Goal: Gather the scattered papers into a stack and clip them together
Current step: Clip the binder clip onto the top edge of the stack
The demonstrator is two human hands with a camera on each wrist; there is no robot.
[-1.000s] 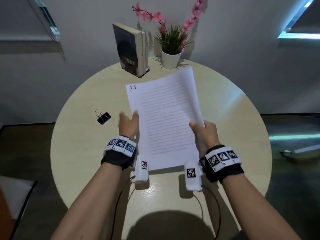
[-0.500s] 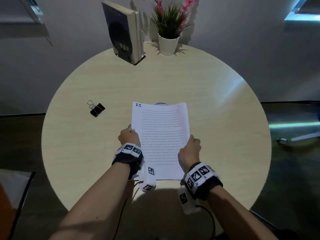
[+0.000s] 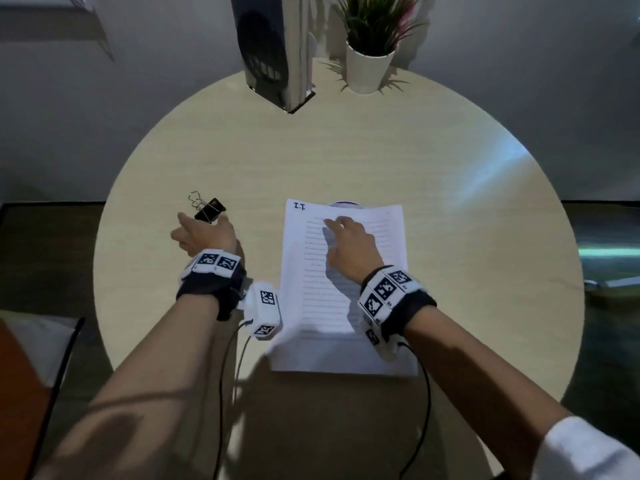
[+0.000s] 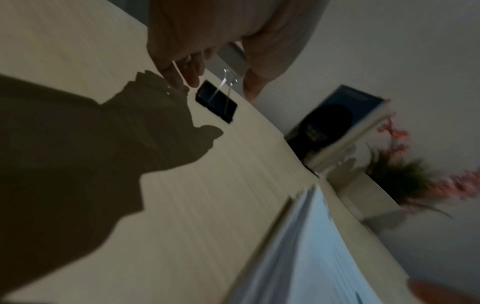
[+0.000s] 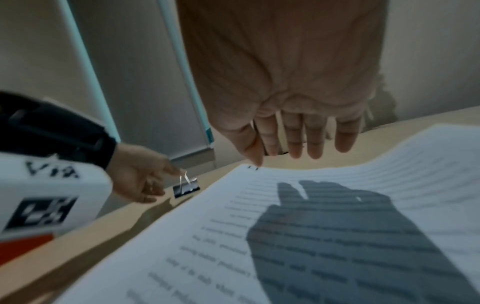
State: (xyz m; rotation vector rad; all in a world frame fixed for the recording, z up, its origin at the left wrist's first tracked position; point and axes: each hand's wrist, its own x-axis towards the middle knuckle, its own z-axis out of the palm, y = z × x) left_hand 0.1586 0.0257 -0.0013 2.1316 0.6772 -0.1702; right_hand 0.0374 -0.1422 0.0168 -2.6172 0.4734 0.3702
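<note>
On round table (image 3: 450, 188), right hand (image 3: 349, 247) flat over papers (image 3: 374, 348), left hand (image 3: 204, 233) spread, wrist view alone shows it short of binder clip (image 4: 216, 101)

Beyond my grip, the round pale wooden desk (image 3: 433, 174) stands against a grey wall (image 3: 519, 64); a book (image 3: 273, 53) and potted plant (image 3: 370, 43) stand at its far edge, dark floor (image 3: 616, 341) around.

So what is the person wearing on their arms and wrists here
Each wrist carries a black band topped with white blocks printed with square black-and-white markers, on the left wrist and the right wrist. A white camera box with the same markers hangs beside the left band, and thin black cables trail from both. The forearms are bare; a white sleeve shows on the right arm.
</note>
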